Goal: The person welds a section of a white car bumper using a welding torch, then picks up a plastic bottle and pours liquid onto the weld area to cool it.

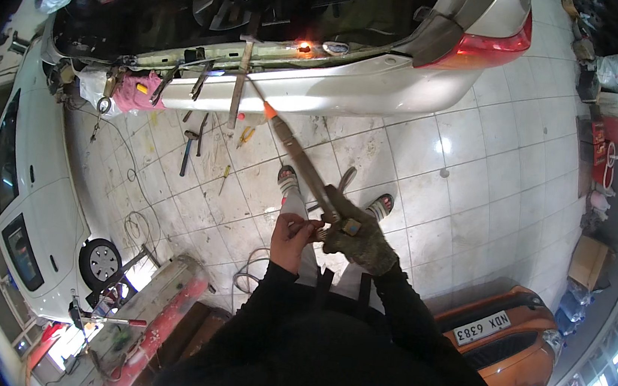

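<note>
My right hand (357, 236), in a dark work glove, is wrapped round the rear end of a long rod-shaped tool (301, 160). The tool slants up and left, with an orange section near its front and a thin tip by the silver car's bumper (350, 92). Beside the glove, my bare left hand (293, 236) has its fingers pinched together; what they grip is too small to tell. A long-handled hammer (240, 84) rests across the bumper edge near the tip. An orange glow (305, 47) shows on the car's rear sill.
On the tiled floor lie a blue-handled hammer (186, 154), yellow pliers (246, 136) and a screwdriver (224, 179). A pink cloth (137, 90) hangs over the bumper. A white car (42, 225) stands left, an orange bumper (512, 342) behind right, and a worn bumper (152, 327) behind left.
</note>
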The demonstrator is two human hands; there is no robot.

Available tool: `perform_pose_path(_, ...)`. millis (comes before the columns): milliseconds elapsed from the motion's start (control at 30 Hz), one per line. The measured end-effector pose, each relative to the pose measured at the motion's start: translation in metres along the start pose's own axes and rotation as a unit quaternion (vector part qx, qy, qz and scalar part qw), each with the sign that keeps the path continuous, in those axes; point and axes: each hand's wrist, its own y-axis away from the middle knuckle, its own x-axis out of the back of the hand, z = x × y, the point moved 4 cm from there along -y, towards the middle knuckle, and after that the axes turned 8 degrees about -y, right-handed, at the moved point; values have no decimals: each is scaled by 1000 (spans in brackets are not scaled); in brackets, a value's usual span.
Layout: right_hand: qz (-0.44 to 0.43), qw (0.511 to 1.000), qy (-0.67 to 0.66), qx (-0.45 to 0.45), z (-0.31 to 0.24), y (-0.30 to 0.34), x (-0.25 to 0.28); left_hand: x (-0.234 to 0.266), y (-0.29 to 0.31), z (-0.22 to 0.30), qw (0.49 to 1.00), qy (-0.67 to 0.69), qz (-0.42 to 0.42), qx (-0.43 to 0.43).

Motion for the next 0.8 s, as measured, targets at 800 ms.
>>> perform_pose_path(800,-62,982,176,-30,-108,-202,-186,180,-56,124,968,-186,-110,126)
